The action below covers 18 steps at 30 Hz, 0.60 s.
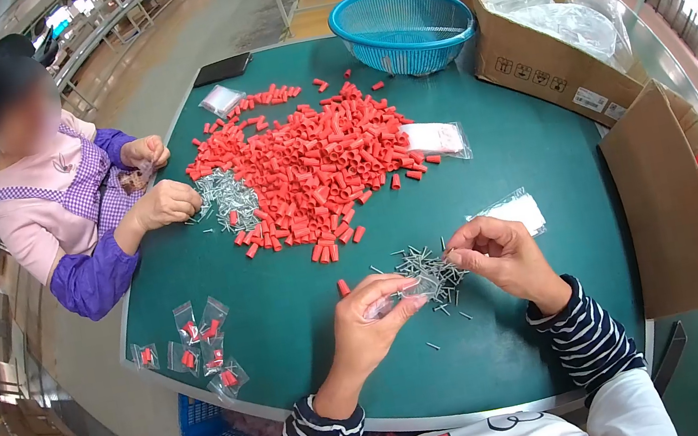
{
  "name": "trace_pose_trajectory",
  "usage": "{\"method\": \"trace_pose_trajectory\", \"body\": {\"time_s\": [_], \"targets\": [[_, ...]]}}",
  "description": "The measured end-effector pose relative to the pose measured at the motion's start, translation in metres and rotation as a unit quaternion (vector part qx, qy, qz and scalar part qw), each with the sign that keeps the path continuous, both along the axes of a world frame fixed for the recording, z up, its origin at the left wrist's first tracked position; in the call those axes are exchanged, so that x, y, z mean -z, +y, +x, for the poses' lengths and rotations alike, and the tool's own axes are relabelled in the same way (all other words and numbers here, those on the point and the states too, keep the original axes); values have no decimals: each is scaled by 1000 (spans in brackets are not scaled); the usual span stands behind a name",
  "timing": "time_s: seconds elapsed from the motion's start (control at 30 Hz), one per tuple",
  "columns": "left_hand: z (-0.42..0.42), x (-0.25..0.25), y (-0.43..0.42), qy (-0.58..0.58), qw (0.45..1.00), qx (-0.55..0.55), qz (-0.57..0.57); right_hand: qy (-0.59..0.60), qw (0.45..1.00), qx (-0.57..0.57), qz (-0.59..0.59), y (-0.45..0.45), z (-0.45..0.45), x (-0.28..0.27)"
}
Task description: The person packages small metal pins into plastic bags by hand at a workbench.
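Note:
My left hand (368,321) is closed around a small clear plastic bag (380,308), partly hidden by the fingers. My right hand (504,259) pinches with thumb and forefinger at a thin metal screw (443,245), over the edge of a loose pile of screws (433,276). A single red plastic tube (343,287) lies just beyond my left hand. Past both hands spreads a large heap of red tubes (312,164). A stack of flat clear bags (514,213) rests behind my right hand.
Across the left edge, a co-worker's hands (167,204) are at a second screw pile (226,200). Several filled bags (203,339) lie at the front left. A blue basket (402,29) and cardboard boxes (665,202) border the green table (253,363) at back and right.

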State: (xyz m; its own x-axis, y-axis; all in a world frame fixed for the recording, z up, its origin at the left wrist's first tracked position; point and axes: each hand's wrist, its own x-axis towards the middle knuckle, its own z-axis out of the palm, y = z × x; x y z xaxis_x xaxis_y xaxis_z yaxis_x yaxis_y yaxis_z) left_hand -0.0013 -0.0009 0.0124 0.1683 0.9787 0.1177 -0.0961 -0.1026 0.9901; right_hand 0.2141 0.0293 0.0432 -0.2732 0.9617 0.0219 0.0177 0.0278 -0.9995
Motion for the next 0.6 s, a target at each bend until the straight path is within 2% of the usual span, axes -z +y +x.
{"method": "trace_pose_trajectory", "body": {"time_s": [0.13, 0.3, 0.37, 0.5, 0.6], "targets": [[1, -1, 0, -15, 1000, 0, 7, 14, 1000, -8, -13, -2, -2, -2], [2, -1, 0, 32, 999, -4, 10, 60, 996, -26, -60, -6, -6, -3], [0, 1, 0, 52, 998, -9, 24, 17, 999, -36, -13, -8, -6, -4], [3, 9, 2, -11, 999, 0, 39, -129, 979, -76, 141, -6, -7, -18], [4, 8, 1, -5, 1000, 6, 28, -144, 946, -98, 274, -2, -12, -19]]}}
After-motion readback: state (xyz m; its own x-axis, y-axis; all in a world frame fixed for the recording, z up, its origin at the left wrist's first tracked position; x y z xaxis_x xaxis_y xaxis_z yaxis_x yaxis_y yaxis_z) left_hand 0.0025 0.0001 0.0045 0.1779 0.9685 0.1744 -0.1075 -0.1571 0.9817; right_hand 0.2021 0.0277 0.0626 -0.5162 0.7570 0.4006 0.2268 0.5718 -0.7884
